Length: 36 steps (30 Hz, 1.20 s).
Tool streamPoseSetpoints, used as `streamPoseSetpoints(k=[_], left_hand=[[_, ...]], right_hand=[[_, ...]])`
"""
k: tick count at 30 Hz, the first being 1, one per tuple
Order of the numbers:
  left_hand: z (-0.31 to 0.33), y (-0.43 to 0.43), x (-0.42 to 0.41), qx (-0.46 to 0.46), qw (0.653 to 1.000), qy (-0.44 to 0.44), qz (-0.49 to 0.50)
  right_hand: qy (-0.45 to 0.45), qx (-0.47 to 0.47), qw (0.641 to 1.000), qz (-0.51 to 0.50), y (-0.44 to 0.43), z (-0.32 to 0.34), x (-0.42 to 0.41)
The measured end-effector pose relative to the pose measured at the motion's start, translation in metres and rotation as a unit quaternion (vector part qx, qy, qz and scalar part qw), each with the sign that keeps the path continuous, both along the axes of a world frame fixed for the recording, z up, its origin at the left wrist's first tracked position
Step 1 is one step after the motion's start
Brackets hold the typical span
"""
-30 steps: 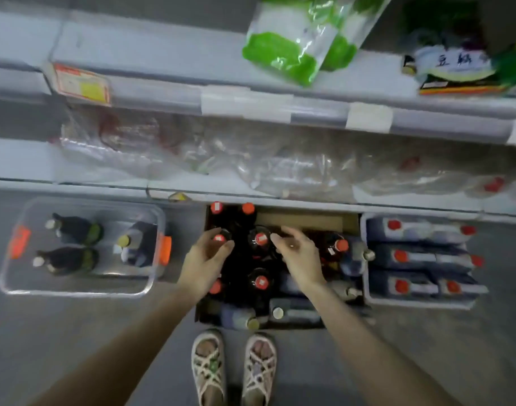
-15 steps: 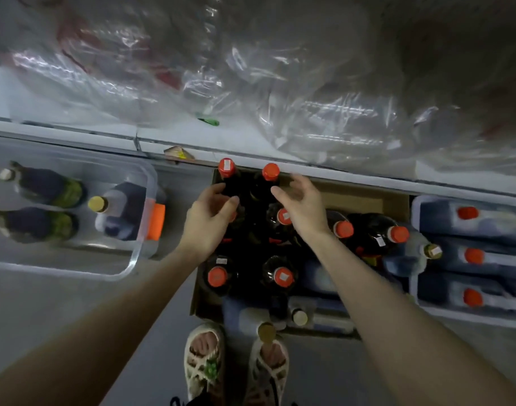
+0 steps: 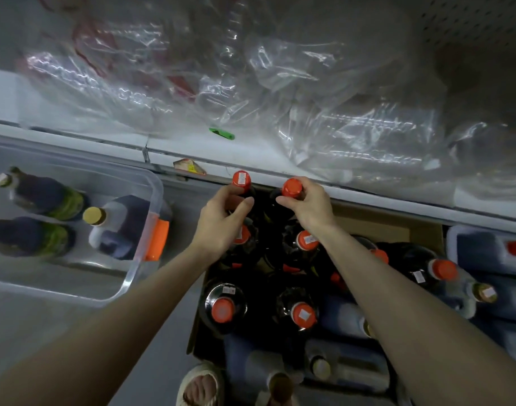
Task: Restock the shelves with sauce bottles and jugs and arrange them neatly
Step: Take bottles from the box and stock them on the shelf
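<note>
Your left hand point(image 3: 221, 224) is curled round the neck of the left bottle point(image 3: 241, 179), thumb and fingers closed just under its red cap; your right hand point(image 3: 308, 208) is clamped on the right bottle point(image 3: 291, 187) the same way, fingers wrapped at the cap; the two bottles stand upright, side by side, at the far end of the box point(image 3: 397, 222), close against the shelf point(image 3: 192, 149); nearer you in the box stand more red-capped bottles point(image 3: 223, 310), with jugs point(image 3: 347, 366) lying at its near end; on the shelf lies crumpled wrap point(image 3: 309, 83) and a small green piece point(image 3: 221, 133); to your left a clear tub point(image 3: 152, 186) holds two green-labelled bottles and a yellow-capped jug point(image 3: 119, 230); to your right, blue red-capped jugs lie in a crate point(image 3: 453, 238); your sandal point(image 3: 201, 386) shows at the bottom edge
</note>
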<state>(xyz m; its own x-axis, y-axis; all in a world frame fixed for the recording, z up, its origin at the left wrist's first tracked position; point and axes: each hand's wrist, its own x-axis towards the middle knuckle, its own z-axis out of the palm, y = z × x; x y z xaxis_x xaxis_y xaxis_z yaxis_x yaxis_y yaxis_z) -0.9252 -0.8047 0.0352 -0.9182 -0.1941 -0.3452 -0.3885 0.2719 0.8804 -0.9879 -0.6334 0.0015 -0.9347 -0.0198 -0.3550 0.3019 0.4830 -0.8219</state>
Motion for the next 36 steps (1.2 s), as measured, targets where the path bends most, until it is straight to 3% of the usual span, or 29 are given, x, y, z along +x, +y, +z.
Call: streamPoseSetpoints(k=[5, 11, 16, 22, 30, 36], left_hand=[[0.026, -0.006, 0.006, -0.006, 1.000, -0.018, -0.016], [0.111, 0.000, 0.016, -0.001, 0.999, -0.032, -0.023], [0.240, 0.007, 0.017, 0.012, 0.999, -0.001, -0.042], [0.421, 0.021, 0.023, 0.044, 0.994, 0.070, -0.078], [0.636, 0.038, 0.000, 0.040, 0.967, 0.183, -0.172], [0.772, 0.048, 0.003, 0.039, 0.939, 0.276, -0.198]], right_hand=[[0.022, -0.035, 0.999, -0.025, 0.000, 0.028, 0.002], [0.047, -0.066, 0.996, -0.042, 0.009, 0.136, 0.013], [0.085, -0.080, 0.992, -0.056, 0.012, 0.289, 0.016], [0.193, -0.078, 0.978, -0.029, 0.024, 0.522, 0.008], [0.342, -0.102, 0.934, 0.007, 0.032, 0.777, 0.029], [0.435, -0.106, 0.893, 0.054, 0.035, 0.927, 0.056]])
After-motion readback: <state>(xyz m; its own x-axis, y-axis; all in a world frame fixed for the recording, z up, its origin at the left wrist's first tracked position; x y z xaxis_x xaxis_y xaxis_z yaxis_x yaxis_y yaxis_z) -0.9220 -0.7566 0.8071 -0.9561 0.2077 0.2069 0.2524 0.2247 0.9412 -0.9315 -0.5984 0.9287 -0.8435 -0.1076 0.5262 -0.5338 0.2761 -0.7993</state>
